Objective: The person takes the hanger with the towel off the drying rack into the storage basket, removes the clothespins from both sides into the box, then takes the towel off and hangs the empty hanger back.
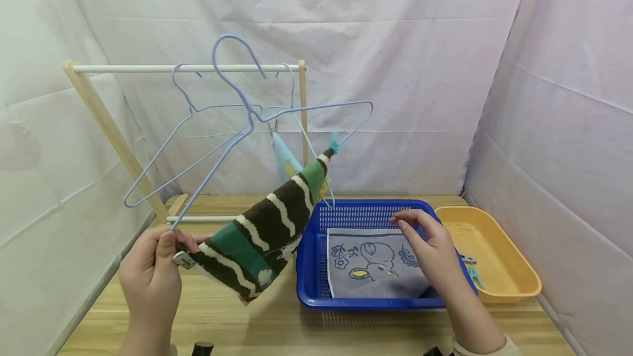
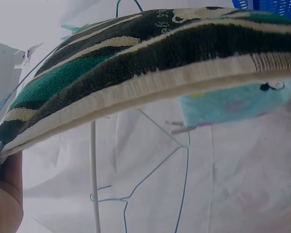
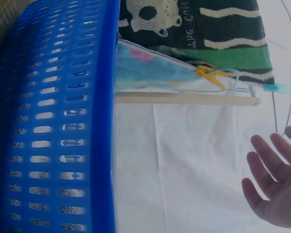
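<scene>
My left hand (image 1: pixel 153 268) grips the lower left corner of a blue wire clothes hanger (image 1: pixel 316 107), together with a corner of a dark, green and cream striped towel (image 1: pixel 267 229). At that corner sits a grey clothespin (image 1: pixel 184 260), partly covered by the fingers. A turquoise clothespin (image 1: pixel 334 143) fastens the towel's other corner to the hanger's right side, and the cloth sags between them. Over the blue basket (image 1: pixel 381 304), my right hand (image 1: pixel 427 243) holds nothing; its fingers are spread and slightly bent in the right wrist view. A grey rabbit-patterned towel (image 1: pixel 346 279) lies in the basket.
Behind, a rack with a white rail (image 1: pixel 148 68) carries a bare blue hanger (image 1: pixel 163 153) and another hanger with a light blue towel (image 1: pixel 283 155), clipped on. A yellow clothespin (image 3: pixel 211 75) shows there. On the right, a yellow tray (image 1: pixel 509 257) contains clothespins (image 1: pixel 475 276).
</scene>
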Motion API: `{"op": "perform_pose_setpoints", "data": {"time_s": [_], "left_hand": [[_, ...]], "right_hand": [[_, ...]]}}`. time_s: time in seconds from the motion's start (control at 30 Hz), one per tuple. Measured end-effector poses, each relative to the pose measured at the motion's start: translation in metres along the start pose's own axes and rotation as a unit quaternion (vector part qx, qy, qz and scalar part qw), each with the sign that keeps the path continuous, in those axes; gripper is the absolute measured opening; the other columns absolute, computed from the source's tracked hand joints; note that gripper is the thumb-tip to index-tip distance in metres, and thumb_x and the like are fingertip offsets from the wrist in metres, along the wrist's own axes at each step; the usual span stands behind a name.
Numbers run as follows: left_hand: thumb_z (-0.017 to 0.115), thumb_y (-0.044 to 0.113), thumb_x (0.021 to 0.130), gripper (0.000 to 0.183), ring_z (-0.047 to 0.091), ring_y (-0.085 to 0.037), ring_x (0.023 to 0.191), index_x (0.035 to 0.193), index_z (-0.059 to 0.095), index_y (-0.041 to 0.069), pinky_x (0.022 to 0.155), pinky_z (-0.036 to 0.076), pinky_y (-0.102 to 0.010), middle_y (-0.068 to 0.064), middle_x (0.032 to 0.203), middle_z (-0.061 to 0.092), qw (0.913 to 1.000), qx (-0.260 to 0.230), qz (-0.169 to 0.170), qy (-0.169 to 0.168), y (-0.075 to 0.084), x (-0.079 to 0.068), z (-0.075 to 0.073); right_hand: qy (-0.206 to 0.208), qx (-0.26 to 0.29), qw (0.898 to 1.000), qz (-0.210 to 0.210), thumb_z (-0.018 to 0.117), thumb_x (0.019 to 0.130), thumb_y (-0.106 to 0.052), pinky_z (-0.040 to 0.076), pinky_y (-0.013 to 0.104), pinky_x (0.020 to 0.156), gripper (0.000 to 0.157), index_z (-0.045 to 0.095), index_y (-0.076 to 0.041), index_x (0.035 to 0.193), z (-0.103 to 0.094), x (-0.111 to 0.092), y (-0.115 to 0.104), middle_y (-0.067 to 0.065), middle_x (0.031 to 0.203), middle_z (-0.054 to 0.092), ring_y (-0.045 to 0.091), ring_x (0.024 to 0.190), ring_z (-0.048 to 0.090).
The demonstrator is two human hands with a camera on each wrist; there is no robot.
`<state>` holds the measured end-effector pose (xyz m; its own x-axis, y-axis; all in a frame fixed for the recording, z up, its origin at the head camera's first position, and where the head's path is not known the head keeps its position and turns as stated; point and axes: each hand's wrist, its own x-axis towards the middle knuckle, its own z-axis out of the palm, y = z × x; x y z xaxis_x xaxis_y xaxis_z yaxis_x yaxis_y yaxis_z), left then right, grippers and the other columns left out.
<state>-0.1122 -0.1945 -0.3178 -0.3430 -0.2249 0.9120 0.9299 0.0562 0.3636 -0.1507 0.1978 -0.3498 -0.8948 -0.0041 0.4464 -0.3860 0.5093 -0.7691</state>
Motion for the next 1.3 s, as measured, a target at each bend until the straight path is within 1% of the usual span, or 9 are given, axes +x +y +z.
{"op": "perform_pose_setpoints", "data": {"time_s": [0.13, 0.3, 0.37, 0.47, 0.7, 0.87, 0.97, 1.13, 1.3], "left_hand": [[0.047, -0.007, 0.098, 0.026, 0.07, -0.012, 0.074, 0.077, 0.049, -0.022, 0.072, 0.055, -0.02, -0.013, 0.067, 0.057, 0.9991, 0.032, 0.001, -0.028, -0.003, 0.006, 0.008], [0.049, 0.003, 0.101, 0.032, 0.07, -0.007, 0.078, 0.077, 0.053, -0.017, 0.071, 0.052, -0.015, -0.011, 0.067, 0.058, 0.9924, 0.106, 0.015, -0.06, -0.007, 0.012, 0.02], [0.049, 0.007, 0.101, 0.034, 0.07, -0.006, 0.079, 0.077, 0.054, -0.016, 0.071, 0.053, -0.016, -0.011, 0.066, 0.058, 0.9911, 0.111, 0.022, -0.07, -0.008, 0.015, 0.025], [0.049, 0.011, 0.102, 0.036, 0.07, -0.007, 0.078, 0.076, 0.055, -0.013, 0.069, 0.053, -0.016, -0.011, 0.065, 0.058, 0.9904, 0.109, 0.028, -0.08, -0.009, 0.019, 0.033], [0.047, 0.014, 0.103, 0.037, 0.07, -0.011, 0.072, 0.078, 0.055, -0.011, 0.068, 0.056, -0.024, -0.012, 0.066, 0.057, 0.9918, 0.078, 0.026, -0.098, -0.017, 0.026, 0.05], [0.047, 0.017, 0.103, 0.039, 0.069, -0.012, 0.069, 0.078, 0.055, -0.011, 0.067, 0.057, -0.026, -0.013, 0.066, 0.056, 0.9928, 0.059, 0.028, -0.101, -0.023, 0.032, 0.062], [0.048, 0.02, 0.103, 0.04, 0.07, -0.011, 0.071, 0.076, 0.054, -0.009, 0.065, 0.056, -0.024, -0.011, 0.065, 0.056, 0.9932, 0.057, 0.016, -0.099, -0.025, 0.036, 0.068], [0.048, 0.024, 0.102, 0.042, 0.07, -0.01, 0.073, 0.075, 0.053, -0.008, 0.064, 0.055, -0.024, -0.009, 0.064, 0.056, 0.9934, 0.054, 0.0, -0.102, -0.03, 0.043, 0.078], [0.048, 0.027, 0.101, 0.044, 0.07, -0.01, 0.073, 0.075, 0.053, -0.008, 0.065, 0.056, -0.025, -0.009, 0.064, 0.057, 0.9943, 0.044, -0.002, -0.098, -0.035, 0.047, 0.089]], "right_hand": [[0.012, -0.004, 1.0, -0.023, 0.052, 0.103, -0.021, 0.047, 0.014, 0.083, 0.019, 0.066, -0.01, 0.111, -0.003, 0.002, -0.002, -0.003, 0.106, 0.067, 0.008, 0.099, 0.059], [0.045, -0.019, 0.998, -0.047, 0.056, 0.101, -0.015, 0.044, 0.013, 0.084, 0.014, 0.068, -0.011, 0.107, -0.008, 0.005, -0.005, -0.002, 0.105, 0.069, 0.004, 0.1, 0.058], [0.056, -0.021, 0.997, -0.049, 0.057, 0.1, -0.013, 0.043, 0.013, 0.086, 0.014, 0.069, -0.011, 0.106, -0.01, 0.005, -0.007, -0.002, 0.106, 0.069, 0.003, 0.102, 0.058], [0.068, -0.026, 0.996, -0.051, 0.057, 0.099, -0.012, 0.041, 0.012, 0.09, 0.014, 0.069, -0.011, 0.107, -0.014, 0.005, -0.01, -0.001, 0.107, 0.069, 0.002, 0.105, 0.057], [0.096, -0.022, 0.992, -0.079, 0.058, 0.097, -0.005, 0.037, 0.014, 0.095, 0.015, 0.07, -0.009, 0.106, -0.024, 0.008, -0.017, 0.003, 0.104, 0.07, 0.0, 0.106, 0.056], [0.111, -0.024, 0.988, -0.101, 0.057, 0.097, -0.004, 0.036, 0.018, 0.098, 0.016, 0.069, -0.006, 0.107, -0.031, 0.01, -0.02, -0.001, 0.104, 0.069, 0.001, 0.106, 0.057], [0.117, -0.029, 0.985, -0.123, 0.056, 0.098, -0.002, 0.036, 0.018, 0.097, 0.016, 0.068, -0.004, 0.108, -0.035, 0.012, -0.019, 0.0, 0.105, 0.068, 0.002, 0.105, 0.057], [0.13, -0.02, 0.976, -0.173, 0.055, 0.095, 0.005, 0.038, 0.019, 0.096, 0.019, 0.068, 0.0, 0.108, -0.043, 0.017, -0.02, 0.01, 0.105, 0.067, 0.005, 0.106, 0.057], [0.135, -0.014, 0.974, -0.181, 0.055, 0.095, 0.005, 0.038, 0.02, 0.098, 0.019, 0.067, 0.001, 0.109, -0.048, 0.019, -0.025, 0.008, 0.107, 0.067, 0.008, 0.107, 0.057]]}}
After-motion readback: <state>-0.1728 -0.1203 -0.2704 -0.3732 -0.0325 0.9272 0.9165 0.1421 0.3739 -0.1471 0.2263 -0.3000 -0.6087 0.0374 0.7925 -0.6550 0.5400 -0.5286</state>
